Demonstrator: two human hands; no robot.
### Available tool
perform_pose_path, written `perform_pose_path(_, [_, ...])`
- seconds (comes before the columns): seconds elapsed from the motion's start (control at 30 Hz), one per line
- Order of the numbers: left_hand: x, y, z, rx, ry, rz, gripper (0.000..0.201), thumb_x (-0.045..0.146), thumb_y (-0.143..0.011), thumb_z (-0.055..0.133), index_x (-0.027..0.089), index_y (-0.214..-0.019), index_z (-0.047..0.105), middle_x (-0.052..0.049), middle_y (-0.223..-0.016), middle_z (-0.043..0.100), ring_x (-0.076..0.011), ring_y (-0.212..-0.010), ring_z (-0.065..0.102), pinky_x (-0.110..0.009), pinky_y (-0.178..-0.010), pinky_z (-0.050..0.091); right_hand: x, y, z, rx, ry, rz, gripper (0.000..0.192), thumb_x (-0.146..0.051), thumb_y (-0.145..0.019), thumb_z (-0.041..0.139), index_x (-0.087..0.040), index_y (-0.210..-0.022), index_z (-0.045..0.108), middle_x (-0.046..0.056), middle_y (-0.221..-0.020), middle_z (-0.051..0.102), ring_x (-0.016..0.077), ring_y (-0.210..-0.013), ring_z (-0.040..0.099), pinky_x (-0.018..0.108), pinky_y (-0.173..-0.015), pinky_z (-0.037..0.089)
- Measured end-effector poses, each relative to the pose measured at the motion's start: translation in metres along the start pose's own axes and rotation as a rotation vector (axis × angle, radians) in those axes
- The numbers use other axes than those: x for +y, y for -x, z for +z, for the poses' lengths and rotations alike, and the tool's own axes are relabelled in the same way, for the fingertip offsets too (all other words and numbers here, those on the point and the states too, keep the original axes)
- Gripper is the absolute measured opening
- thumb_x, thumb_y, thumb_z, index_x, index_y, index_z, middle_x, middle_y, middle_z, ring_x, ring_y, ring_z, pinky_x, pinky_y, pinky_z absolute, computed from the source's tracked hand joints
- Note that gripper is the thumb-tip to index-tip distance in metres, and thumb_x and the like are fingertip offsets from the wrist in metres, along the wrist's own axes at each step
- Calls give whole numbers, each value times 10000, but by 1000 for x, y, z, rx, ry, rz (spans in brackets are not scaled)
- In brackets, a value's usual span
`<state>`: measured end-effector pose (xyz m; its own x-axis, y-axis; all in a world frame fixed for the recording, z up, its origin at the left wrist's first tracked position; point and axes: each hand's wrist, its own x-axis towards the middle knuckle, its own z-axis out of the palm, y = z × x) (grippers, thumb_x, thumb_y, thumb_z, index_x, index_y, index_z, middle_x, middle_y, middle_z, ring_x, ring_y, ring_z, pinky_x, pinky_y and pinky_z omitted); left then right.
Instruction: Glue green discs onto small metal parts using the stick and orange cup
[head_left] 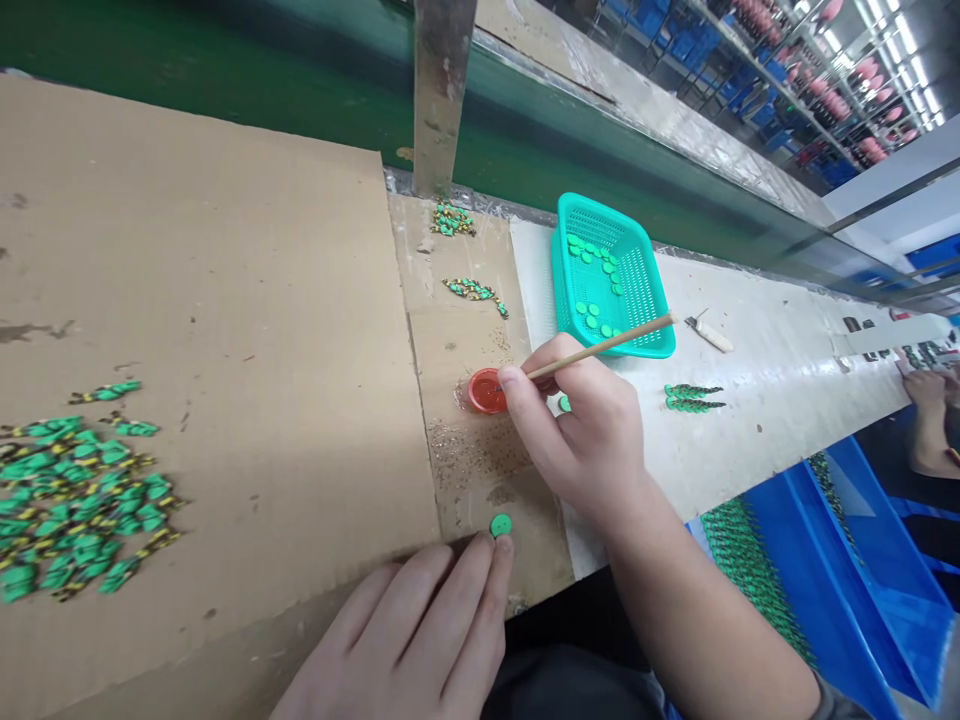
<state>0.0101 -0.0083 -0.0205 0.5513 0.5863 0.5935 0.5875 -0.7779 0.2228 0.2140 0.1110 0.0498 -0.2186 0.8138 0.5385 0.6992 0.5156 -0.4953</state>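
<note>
- Resting flat at the near edge of the brown cardboard sheet [225, 300], the left hand [405, 640] lay with its fingers loosely together, holding nothing; its fingertips touched a small round green disc [501, 525].
- Just beyond, the right hand [585, 430] pinched a thin wooden brush handle [607, 345] between thumb and fingers, its tip pointing into a small red round cap [486, 392]; what the cap held could not be told.
- To the left, on the cardboard, lay a heap of small green pieces with yellow and dark stripes [75, 500].
- Right of the hand, two dark green striped strips [694, 398] lay on the white tabletop [787, 380].
- Below the table's edge, a blue plastic bin [847, 570] held rows of green striped pieces.
- Farther off, a teal mesh plastic basket [637, 290] contained scattered green discs, with a small white-handled tool [709, 332] just beside it.
- Two small clusters of green and yellow pieces [472, 290] lay near a metal post [442, 90].
- At the far right, another person's hand [926, 395] rested on the table.
</note>
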Motion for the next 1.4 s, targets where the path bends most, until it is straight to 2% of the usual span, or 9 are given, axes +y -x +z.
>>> perform_pose_path(0.17, [1, 2, -4, -57, 19, -1, 345, 156, -1082, 631, 59, -1387, 759, -145, -1406, 796, -344, -1177, 689, -538, -1019, 496, -15, 22, -17, 91, -73, 38, 166, -182, -1115, 700, -250, -977, 637, -22, -834, 670, 143, -737, 663, 310, -668, 541])
perform_pose_path(0.27, [2, 3, -7, -83, 20, 6, 356, 167, -1084, 636, 51, -1400, 753, -165, -1391, 797, -364, -1179, 689, -550, -1024, 498, -29, 55, -26, 66, -145, 74, 145, -96, -1089, 680, -238, -1090, 651, -5, -849, 702, 159, -729, 697, 319, -650, 586])
perform_pose_path(0.37, [2, 2, -7, -72, 35, 11, 329, 172, -1102, 608, 58, -1367, 767, -162, -1384, 795, -362, -1184, 685, -539, -1014, 491, -42, 89, -27, 38, -162, 69, 233, -25, -1053, 638, -214, -1189, 647, 14, -845, 732, 173, -725, 729, 300, -609, 621])
perform_pose_path(0.5, [3, 0, -8, -76, 43, 10, 326, 178, -1123, 560, 71, -1341, 777, -156, -1419, 778, -364, -1210, 678, -529, -1007, 482, -52, 114, -21, 12, -180, 115, 231, -13, -1034, 615, -209, -1154, 637, 26, -834, 747, 161, -678, 723, 262, -561, 620])
perform_pose_path(0.8, [3, -2, -9, -86, 30, 0, 361, 163, -1105, 569, 52, -1393, 757, -161, -1415, 766, -351, -1188, 681, -528, -988, 501, -49, 117, -14, 34, -182, 140, 219, -46, -1033, 653, -234, -1146, 650, 31, -828, 766, 195, -697, 764, 310, -575, 666])
perform_pose_path(1.2, [4, 1, -10, -102, 31, -2, 380, 203, -1099, 633, 58, -1432, 745, -157, -1456, 755, -353, -1210, 694, -532, -997, 514, -49, 116, -15, 3, -164, 159, 173, -69, -1048, 667, -235, -1083, 637, 26, -821, 770, 183, -694, 767, 292, -576, 659])
perform_pose_path(1.4, [5, 5, -12, -86, 23, -22, 359, 207, -1096, 611, 102, -1402, 766, -145, -1454, 756, -340, -1228, 699, -517, -1007, 533, -49, 115, -16, -3, -151, 159, 181, -74, -1041, 666, -244, -1096, 641, 27, -823, 776, 202, -699, 784, 323, -596, 673])
